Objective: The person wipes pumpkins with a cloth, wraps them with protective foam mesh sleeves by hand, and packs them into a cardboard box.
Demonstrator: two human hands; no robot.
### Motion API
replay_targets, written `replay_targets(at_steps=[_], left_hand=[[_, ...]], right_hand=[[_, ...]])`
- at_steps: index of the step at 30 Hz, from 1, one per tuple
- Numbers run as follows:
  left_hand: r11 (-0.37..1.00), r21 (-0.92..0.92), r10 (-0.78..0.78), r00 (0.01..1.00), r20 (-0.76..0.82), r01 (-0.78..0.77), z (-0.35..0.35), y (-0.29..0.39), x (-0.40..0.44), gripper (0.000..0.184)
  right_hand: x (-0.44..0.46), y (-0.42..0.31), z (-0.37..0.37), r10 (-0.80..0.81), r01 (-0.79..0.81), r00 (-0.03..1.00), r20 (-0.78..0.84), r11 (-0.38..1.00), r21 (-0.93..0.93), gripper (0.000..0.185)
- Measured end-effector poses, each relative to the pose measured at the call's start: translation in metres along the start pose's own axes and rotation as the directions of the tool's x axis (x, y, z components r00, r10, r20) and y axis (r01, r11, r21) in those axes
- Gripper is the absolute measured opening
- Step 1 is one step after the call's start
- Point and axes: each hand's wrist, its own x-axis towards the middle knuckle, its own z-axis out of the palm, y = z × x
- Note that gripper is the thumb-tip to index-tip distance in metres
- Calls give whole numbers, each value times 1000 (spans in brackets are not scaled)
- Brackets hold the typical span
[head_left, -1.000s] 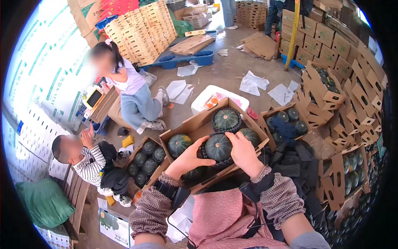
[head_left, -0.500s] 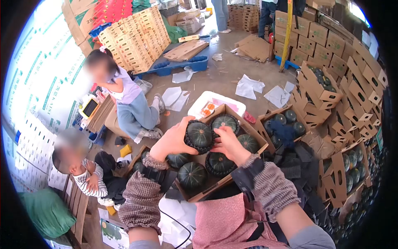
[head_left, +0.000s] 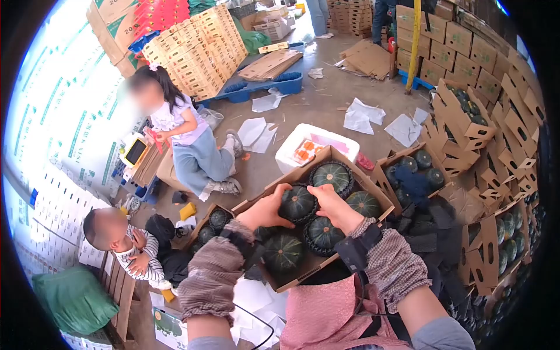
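My left hand (head_left: 267, 210) and right hand (head_left: 339, 209) half-curled round kabocha squash (head_left: 296, 204) near far edge of carton (head_left: 296, 278); paper sheets (head_left: 363, 116) litter floor (head_left: 318, 106).

Squashes (head_left: 283, 252) lie in an open carton (head_left: 298, 174) in the foreground, a tub (head_left: 286, 160) just beyond it and another carton (head_left: 384, 179) to its right. At left, one person (head_left: 204, 157) is behind a second person (head_left: 153, 265); farther back, flattened cardboard (head_left: 271, 64) lies on a pallet (head_left: 286, 86).
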Motion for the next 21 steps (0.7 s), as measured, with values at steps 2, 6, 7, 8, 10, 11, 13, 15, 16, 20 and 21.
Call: replay_targets(at_steps=[2,6,7,8,10,11,13,15,16,20,21], left_hand=[[891,423,-156,986,-50,163,20,20,-2,103],[579,748,-272,942,-196,323,21,49,-19,97],[516,775,-318,922,-221,363,14,55,-27,95],[548,752,-321,922,-215,366,15,42,-35,91],[563,721,-367,904,-219,404,21,29,-39,84],[593,671,-366,891,-268,445,24,35,-40,85],[642,565,-365,855,-369,518,27,50,-42,87],[703,450,-339,815,-470,552,37,38,-44,94],[720,395,-367,796,-481,570,37,40,-43,96],[722,495,-174,820,-546,483,23,84,-47,91],[720,559,-53,837,-545,410,22,98,-50,88]], right_hand=[[-5,4,-5,-104,110,992,65,989,-102,41],[-57,18,-64,-594,572,804,36,756,-319,21],[-80,29,-85,-551,530,831,-78,826,-191,14],[-99,47,-99,-456,450,834,-310,888,-95,11],[-112,109,-121,-375,328,674,-636,924,-197,9],[-100,166,-128,-641,218,483,-597,748,-627,7],[-107,235,-111,-203,-281,813,-546,683,-674,43],[-104,300,-99,180,-471,877,-446,509,-720,65],[-112,312,-94,295,-492,870,-396,448,-747,62],[-74,373,-107,193,-436,893,-406,589,-680,47],[-80,362,-99,45,-432,866,-498,569,-700,46]])
